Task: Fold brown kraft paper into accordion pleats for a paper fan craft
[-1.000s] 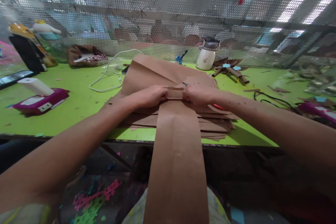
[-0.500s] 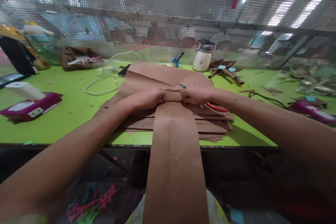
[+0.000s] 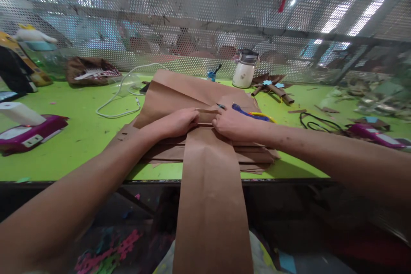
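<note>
A long strip of brown kraft paper [image 3: 210, 205] runs from the table edge down over my lap. Its far end is folded into a narrow flap. My left hand [image 3: 183, 120] is closed on the left side of that fold, fingertips curled under. At the fold's right side my right hand [image 3: 231, 123] is closed too, its knuckles turned up and most of its fingertips hidden. Both hands rest over a stack of brown paper sheets [image 3: 199, 90]. Beyond my right wrist lies a blue-and-yellow handled tool [image 3: 253, 114], partly covered by the arm.
A white bottle with a grey lid [image 3: 244, 69] and a small blue pot [image 3: 211, 75] stand at the back. A white cable [image 3: 117, 113] curls to the left, near a purple power strip [image 3: 35, 132]. Rolled paper pieces [image 3: 278, 90] lie right, before a perforated metal screen [image 3: 154, 21].
My right hand has shifted slightly left, closer to my left hand along the fold. The blue-and-yellow handles now show beyond my right wrist, where a red loop was visible before. The view has shifted a little.
</note>
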The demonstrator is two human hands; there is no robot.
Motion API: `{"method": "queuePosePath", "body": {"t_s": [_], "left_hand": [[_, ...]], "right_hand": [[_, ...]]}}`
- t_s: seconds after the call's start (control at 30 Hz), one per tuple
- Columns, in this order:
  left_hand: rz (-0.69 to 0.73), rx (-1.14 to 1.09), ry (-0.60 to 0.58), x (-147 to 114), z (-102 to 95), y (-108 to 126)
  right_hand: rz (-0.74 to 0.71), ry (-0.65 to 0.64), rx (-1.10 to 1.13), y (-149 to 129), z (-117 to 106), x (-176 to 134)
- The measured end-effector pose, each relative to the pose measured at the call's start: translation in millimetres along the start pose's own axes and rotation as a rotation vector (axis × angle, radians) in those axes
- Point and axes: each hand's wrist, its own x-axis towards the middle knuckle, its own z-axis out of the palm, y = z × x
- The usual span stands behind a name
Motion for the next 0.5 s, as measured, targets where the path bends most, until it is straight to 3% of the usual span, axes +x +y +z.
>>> {"method": "queuePosePath", "body": {"t_s": [0.1, 0.2, 0.33, 0.5], "left_hand": [[0.009, 0.019, 0.007, -1.9, -1.2, 0.6], [-0.018, 0.003, -0.006, -4.8, -4.0, 3.4], [-0.058, -0.102, -0.025, -7.6, -5.5, 6.6], [-0.078, -0.140, 0.006, -10.1, -4.0, 6.7]], "right_hand": [[-0.027, 0.076, -0.117, -9.1, -1.3, -5.0], [-0.038, 0.056, -0.041, -4.5, 1.2, -6.5], [0.110, 0.046, 0.164, 10.0, 10.3, -2.6], [0.248, -0.099, 0.265, 17.3, 11.6, 5.7]]}}
